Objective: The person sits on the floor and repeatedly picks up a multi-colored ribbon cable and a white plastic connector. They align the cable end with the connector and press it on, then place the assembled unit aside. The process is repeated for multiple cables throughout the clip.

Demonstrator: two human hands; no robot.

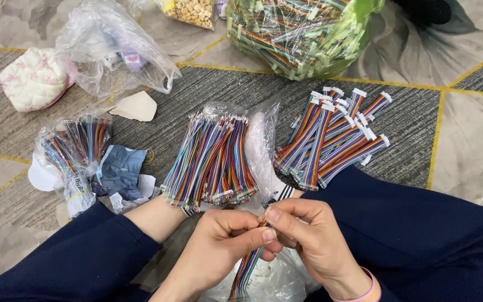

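Both hands pinch one rainbow-coloured flat ribbon cable.
Left hand and right hand clamp its top end; cable hangs below the fingertips.

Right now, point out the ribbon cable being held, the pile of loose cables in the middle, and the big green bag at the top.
ribbon cable (247,268), head view, on the strands hanging below the hands.
pile of loose cables (211,159), head view, middle of the bundle.
big green bag (303,33), head view, on its clear front.
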